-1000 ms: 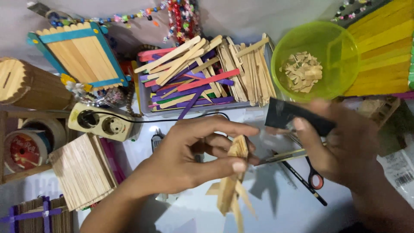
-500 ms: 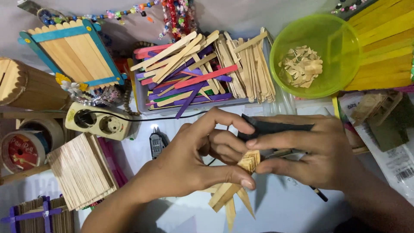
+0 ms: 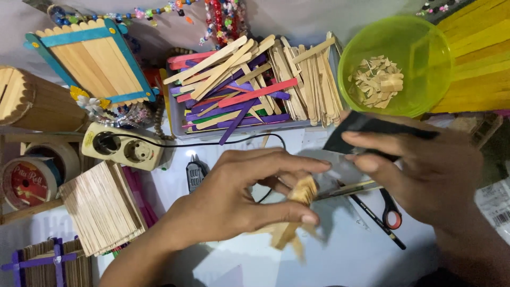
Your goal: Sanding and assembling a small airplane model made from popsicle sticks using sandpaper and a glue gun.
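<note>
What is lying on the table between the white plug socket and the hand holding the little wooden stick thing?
In the head view, a small dark tool lies between the white socket block and the left hand, with a thin black cable running above it.

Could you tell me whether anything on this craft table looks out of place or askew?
A purple stick pokes out over the front edge of the stick tray, past the heaped pile. Otherwise nothing stands out: the left hand holds a wooden stick piece.

A tray point(image 3: 175, 119) of sticks point(image 3: 249, 79) sits at 12 o'clock, a bowl point(image 3: 425, 69) at 2, a socket point(image 3: 122, 146) at 9, scissors point(image 3: 390, 212) at 4.
</note>
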